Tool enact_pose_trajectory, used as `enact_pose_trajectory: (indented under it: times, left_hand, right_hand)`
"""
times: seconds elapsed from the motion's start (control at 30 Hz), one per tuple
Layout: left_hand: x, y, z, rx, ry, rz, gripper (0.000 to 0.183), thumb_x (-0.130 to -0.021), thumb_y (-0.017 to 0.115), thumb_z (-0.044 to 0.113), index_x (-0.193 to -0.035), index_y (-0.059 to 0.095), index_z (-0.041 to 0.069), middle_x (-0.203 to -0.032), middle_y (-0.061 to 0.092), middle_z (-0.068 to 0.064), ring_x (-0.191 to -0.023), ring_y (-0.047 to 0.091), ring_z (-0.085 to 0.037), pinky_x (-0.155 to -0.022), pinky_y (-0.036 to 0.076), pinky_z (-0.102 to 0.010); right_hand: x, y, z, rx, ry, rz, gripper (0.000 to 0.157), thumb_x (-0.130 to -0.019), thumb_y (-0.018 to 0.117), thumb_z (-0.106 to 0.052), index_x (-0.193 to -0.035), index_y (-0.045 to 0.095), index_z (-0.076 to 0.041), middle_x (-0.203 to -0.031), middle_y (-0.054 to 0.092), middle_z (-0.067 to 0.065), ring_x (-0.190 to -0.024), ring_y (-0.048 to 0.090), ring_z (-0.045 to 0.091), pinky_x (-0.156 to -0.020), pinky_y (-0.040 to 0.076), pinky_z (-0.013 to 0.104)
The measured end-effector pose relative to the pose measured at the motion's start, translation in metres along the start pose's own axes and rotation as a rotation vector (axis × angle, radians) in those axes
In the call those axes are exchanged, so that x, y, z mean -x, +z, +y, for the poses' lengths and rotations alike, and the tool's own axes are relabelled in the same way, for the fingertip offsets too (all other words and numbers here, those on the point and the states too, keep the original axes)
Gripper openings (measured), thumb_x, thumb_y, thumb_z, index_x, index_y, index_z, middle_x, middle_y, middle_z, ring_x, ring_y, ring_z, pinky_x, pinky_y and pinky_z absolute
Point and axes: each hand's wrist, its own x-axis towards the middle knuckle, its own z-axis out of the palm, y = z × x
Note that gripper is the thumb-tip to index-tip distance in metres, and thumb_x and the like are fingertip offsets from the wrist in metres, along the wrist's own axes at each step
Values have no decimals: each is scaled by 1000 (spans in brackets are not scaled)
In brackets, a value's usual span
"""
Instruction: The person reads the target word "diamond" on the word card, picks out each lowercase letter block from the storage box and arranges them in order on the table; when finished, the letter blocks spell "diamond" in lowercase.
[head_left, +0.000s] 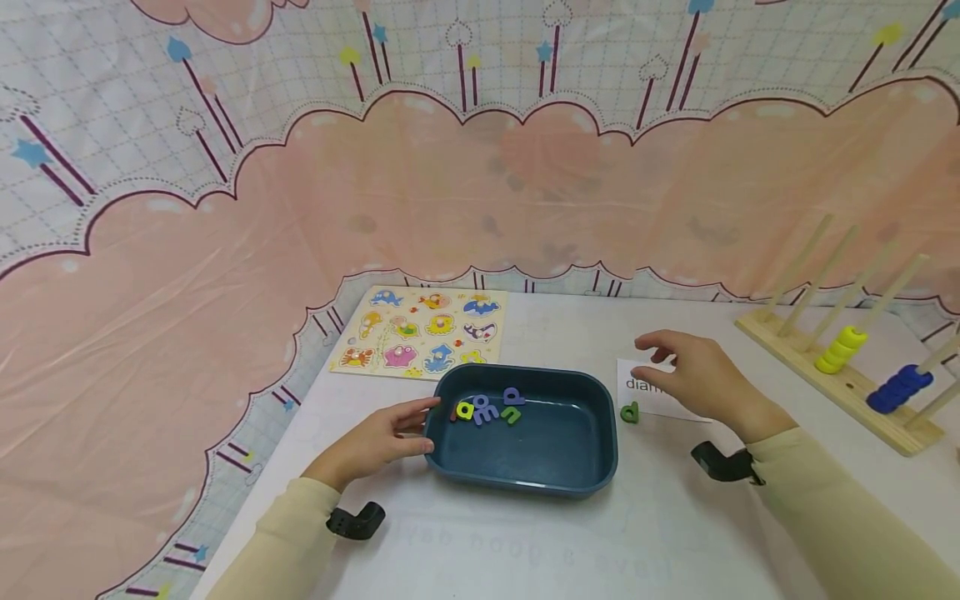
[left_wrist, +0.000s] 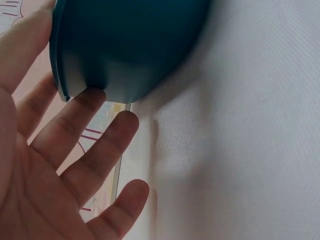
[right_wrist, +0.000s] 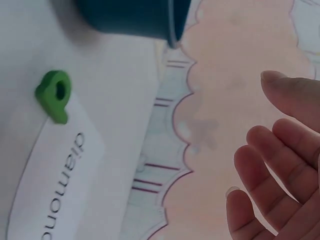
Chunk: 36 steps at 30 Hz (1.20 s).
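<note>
A dark blue plastic tub (head_left: 525,467) stands on the white table, with several small letters (head_left: 486,408) in purple, yellow, green and red at its left end. My left hand (head_left: 378,442) touches the tub's left end; its fingers are spread, and in the left wrist view some fingertips lie against the outer wall. Right of the tub, a green letter d (head_left: 629,412) rests at the lower left corner of a white word card (right_wrist: 50,165) printed "diamond". Above that card hovers my right hand (head_left: 693,375), fingers loosely bent, nothing between them.
Behind the tub on the left lies a wooden puzzle board (head_left: 420,333) with sea animals. At the right stands a wooden peg rack (head_left: 847,387) with yellow beads (head_left: 840,350) and blue beads (head_left: 898,390). A patterned cloth (head_left: 570,200) hangs behind the table.
</note>
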Motion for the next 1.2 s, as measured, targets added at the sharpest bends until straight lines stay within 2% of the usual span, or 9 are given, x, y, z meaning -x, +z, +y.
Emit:
enact_pose_trajectory:
  times: [0.37,0.7,0.87,1.2]
  left_hand:
    - [-1,0,-3,4,1,2,68,-93,74,22,-152,43,8,-145,52,-19,-132,50,-38,-105,42,-53]
    - [-1,1,-1,3,-2,3,68,-93,74,22,-152,43,7,-146,51,-20,-132,50,-39,-105,42,-53]
    - [0,2,0,5,-14,17,68,-93,75,23,-152,44,8,-146,51,-19,-132,50,-39,-105,42,-53]
    - [0,2,-1,-6,-12,22,67,-93,74,23,-152,44,9,-145,51,-19,-131,51,-38,-105,42,-53]
  right_hand:
    - [-2,3,-23,-1,-88,30,40,-89,78,-20,-123,67,-1,-112,69,13,-97,64,30,-83,55,51]
    - [-14,15,-50,5,-223,31,41,-86,81,-20,-121,68,-2,-112,70,10,-95,65,25,-81,56,46]
    - [-25,27,-62,-6,-256,-7,41,-88,80,-21,-122,67,-3,-113,70,9,-96,65,24,-81,56,44]
    - [-46,56,-88,-13,-222,-168,43,-90,77,-25,-127,66,-5,-118,69,9,-100,64,24,-89,54,43]
